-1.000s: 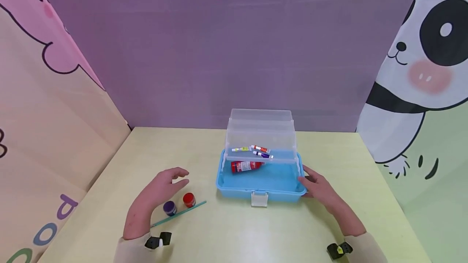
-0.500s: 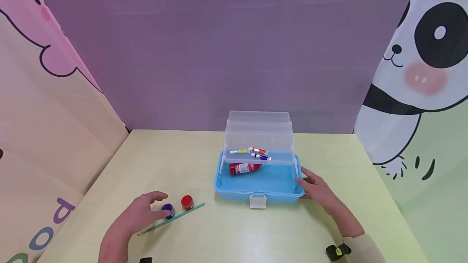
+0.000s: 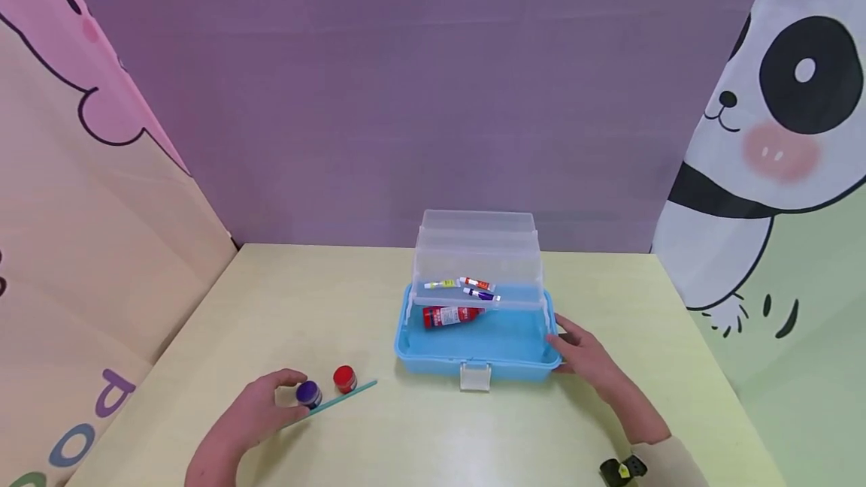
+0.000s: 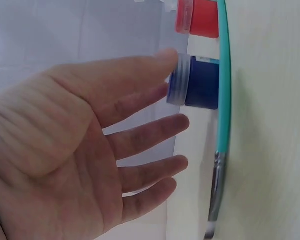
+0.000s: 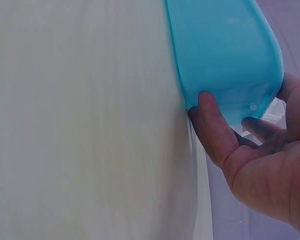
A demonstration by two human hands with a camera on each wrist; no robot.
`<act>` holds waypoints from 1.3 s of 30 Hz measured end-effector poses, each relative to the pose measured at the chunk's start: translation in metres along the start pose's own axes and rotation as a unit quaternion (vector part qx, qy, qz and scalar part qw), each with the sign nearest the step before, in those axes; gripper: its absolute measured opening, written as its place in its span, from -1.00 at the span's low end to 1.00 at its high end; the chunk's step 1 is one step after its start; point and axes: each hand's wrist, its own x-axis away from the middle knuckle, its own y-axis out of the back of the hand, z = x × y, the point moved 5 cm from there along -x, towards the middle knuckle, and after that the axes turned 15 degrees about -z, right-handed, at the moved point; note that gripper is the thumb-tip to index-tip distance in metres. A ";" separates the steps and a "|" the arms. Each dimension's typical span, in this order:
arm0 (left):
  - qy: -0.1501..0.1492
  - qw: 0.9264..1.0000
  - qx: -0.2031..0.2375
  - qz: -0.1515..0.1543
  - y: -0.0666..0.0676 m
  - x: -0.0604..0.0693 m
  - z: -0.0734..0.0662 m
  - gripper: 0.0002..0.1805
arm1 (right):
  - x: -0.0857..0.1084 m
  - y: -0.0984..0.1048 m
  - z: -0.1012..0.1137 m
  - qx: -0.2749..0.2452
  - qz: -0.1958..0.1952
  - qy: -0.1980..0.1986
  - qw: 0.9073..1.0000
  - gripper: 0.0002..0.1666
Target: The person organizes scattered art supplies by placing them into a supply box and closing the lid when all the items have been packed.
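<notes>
Left hand [image 3: 252,410], lower left of the frame: arm entering from the bottom edge, thumb and forefinger set on either side of the purple jar [image 3: 309,394]. In the left wrist view the thumb tip is at the cap and the fingers are straight and spread; firm contact cannot be confirmed. The purple jar stands upright on the surface [image 3: 406,442], dark body, ribbed cap. A teal paintbrush [image 3: 355,391] lies slantwise just in front of it. Next along, near the lower middle, stands a red jar [image 3: 345,379]. Count: two jars, one paintbrush.

Right of centre stands one light blue box [image 3: 433,364] with a translucent lid [image 3: 477,220] standing open at the back and a clear latch [image 3: 476,377] on the front wall. Inside, at rear left, one red bottle [image 3: 449,316] with a white label lies on its side. Above it in the frame, three small tubes: yellow [image 3: 441,284], red [image 3: 476,284], purple [image 3: 482,294].

Right hand [image 3: 587,355], lower right: forearm angled in from the bottom edge, gripping the box's right end, thumb on the rim, fingers bent against the outer wall
</notes>
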 end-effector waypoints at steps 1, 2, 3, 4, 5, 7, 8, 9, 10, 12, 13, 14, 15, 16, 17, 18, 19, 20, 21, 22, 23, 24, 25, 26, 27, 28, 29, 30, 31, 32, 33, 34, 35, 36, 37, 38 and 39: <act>0.000 1.000 0.000 -0.002 -0.001 0.000 0.000 -0.49 | 0.000 0.000 0.000 0.000 -0.001 0.001 1.000 -0.23; 0.000 1.000 -0.001 -0.004 -0.002 -0.001 -0.001 -0.50 | 0.001 0.000 0.000 0.000 -0.003 0.001 1.000 -0.23; 0.002 1.000 -0.002 -0.005 -0.003 -0.002 -0.001 -0.51 | 0.001 0.000 0.000 -0.001 -0.003 0.001 1.000 -0.23; 0.002 1.000 -0.005 -0.005 -0.004 -0.002 -0.001 -0.51 | 0.001 0.000 0.000 -0.001 -0.003 0.001 1.000 -0.24; 0.005 1.000 -0.008 -0.005 -0.005 -0.003 -0.001 -0.52 | 0.001 -0.001 0.000 0.000 -0.002 0.002 1.000 -0.24; 0.015 1.000 -0.012 -0.005 -0.007 -0.003 0.000 -0.55 | 0.001 -0.001 0.001 0.002 -0.002 0.003 1.000 -0.25; 0.017 1.000 -0.016 -0.004 -0.007 -0.003 0.001 -0.56 | 0.001 -0.001 0.001 0.002 -0.001 0.003 1.000 -0.25; 0.019 1.000 -0.019 -0.005 -0.008 -0.003 0.001 -0.58 | 0.001 -0.001 0.001 0.003 -0.001 0.004 1.000 -0.25; 0.017 1.000 -0.023 -0.005 -0.008 -0.004 0.002 -0.58 | 0.001 -0.001 0.001 0.003 -0.001 0.005 1.000 -0.25; 0.017 0.999 -0.026 -0.007 -0.009 -0.005 0.003 -0.60 | 0.001 -0.001 0.001 0.003 -0.002 0.005 1.000 -0.24; 0.016 0.999 -0.029 -0.007 -0.009 -0.006 0.003 -0.60 | 0.001 -0.001 0.001 0.002 -0.001 0.004 1.000 -0.24; 0.016 0.999 -0.031 -0.007 -0.009 -0.006 0.003 -0.60 | 0.001 -0.001 0.001 0.001 0.000 0.004 1.000 -0.24; 0.017 0.999 -0.032 -0.006 -0.009 -0.006 0.003 -0.60 | 0.001 -0.001 0.002 0.001 0.002 0.005 1.000 -0.24; 0.019 0.999 -0.034 -0.005 -0.009 -0.006 0.004 -0.60 | 0.002 -0.002 0.002 0.002 0.003 0.006 1.000 -0.24; 0.021 0.999 -0.036 -0.005 -0.009 -0.006 0.004 -0.60 | 0.002 -0.002 0.003 0.005 0.006 0.007 1.000 -0.24; 0.022 0.999 -0.037 -0.005 -0.010 -0.006 0.005 -0.59 | 0.002 -0.002 0.003 0.006 0.007 0.007 1.000 -0.24; 0.019 0.999 -0.037 -0.006 -0.010 -0.006 0.006 -0.59 | 0.002 -0.003 0.004 0.008 0.008 0.008 1.000 -0.24; 0.020 0.999 -0.036 -0.006 -0.010 -0.005 0.006 -0.59 | 0.002 -0.003 0.004 0.011 0.010 0.009 1.000 -0.24; 0.020 0.999 -0.035 -0.007 -0.010 -0.005 0.007 -0.59 | 0.002 -0.003 0.005 0.013 0.011 0.010 1.000 -0.24; 0.019 0.999 -0.035 -0.008 -0.010 -0.005 0.008 -0.59 | 0.002 -0.003 0.005 0.013 0.012 0.010 1.000 -0.24; 0.019 0.999 -0.033 -0.009 -0.010 -0.005 0.008 -0.59 | 0.001 -0.003 0.005 0.012 0.014 0.010 1.000 -0.24; 0.018 0.999 -0.030 -0.011 -0.010 -0.005 0.009 -0.59 | 0.001 -0.003 0.005 0.011 0.014 0.009 1.000 -0.24; 0.019 0.999 -0.028 -0.012 -0.009 -0.005 0.009 -0.59 | 0.000 -0.002 0.005 0.009 0.015 0.009 1.000 -0.24; 0.023 0.999 -0.028 -0.011 -0.009 -0.005 0.010 -0.59 | 0.000 -0.002 0.005 0.008 0.015 0.008 1.000 -0.24; 0.023 0.999 -0.027 -0.012 -0.009 -0.005 0.010 -0.60 | -0.001 -0.002 0.005 0.008 0.016 0.008 1.000 -0.24; 0.023 0.999 -0.026 -0.012 -0.009 -0.005 0.011 -0.60 | -0.001 -0.002 0.005 0.008 0.016 0.007 1.000 -0.24; 0.024 0.999 -0.025 -0.013 -0.009 -0.005 0.011 -0.60 | -0.002 -0.001 0.005 0.008 0.015 0.007 1.000 -0.24; 0.024 0.999 -0.025 -0.013 -0.009 -0.005 0.011 -0.60 | -0.003 -0.001 0.005 0.009 0.014 0.006 1.000 -0.24; 0.023 0.999 -0.026 -0.014 -0.009 -0.005 0.011 -0.60 | -0.003 -0.001 0.005 0.009 0.014 0.006 1.000 -0.24; 0.023 0.999 -0.026 -0.014 -0.009 -0.005 0.010 -0.59 | -0.004 0.000 0.004 0.009 0.013 0.005 1.000 -0.24; 0.022 0.999 -0.026 -0.016 -0.009 -0.005 0.010 -0.59 | -0.004 0.000 0.004 0.009 0.013 0.005 1.000 -0.24; 0.022 0.999 -0.026 -0.017 -0.009 -0.005 0.009 -0.59 | -0.005 0.000 0.004 0.009 0.012 0.005 1.000 -0.23; 0.022 0.999 -0.026 -0.018 -0.008 -0.005 0.009 -0.59 | -0.005 0.001 0.003 0.008 0.011 0.005 1.000 -0.23; 0.023 0.999 -0.026 -0.018 -0.008 -0.005 0.008 -0.59 | -0.006 0.001 0.003 0.007 0.011 0.004 1.000 -0.24; 0.024 0.999 -0.028 -0.017 -0.008 -0.005 0.008 -0.59 | -0.006 0.001 0.003 0.006 0.011 0.003 1.000 -0.24; 0.025 0.999 -0.028 -0.016 -0.008 -0.005 0.007 -0.59 | -0.006 0.001 0.002 0.005 0.010 0.002 1.000 -0.25; 0.024 0.999 -0.028 -0.016 -0.008 -0.005 0.007 -0.59 | -0.007 0.001 0.002 0.003 0.009 0.001 1.000 -0.26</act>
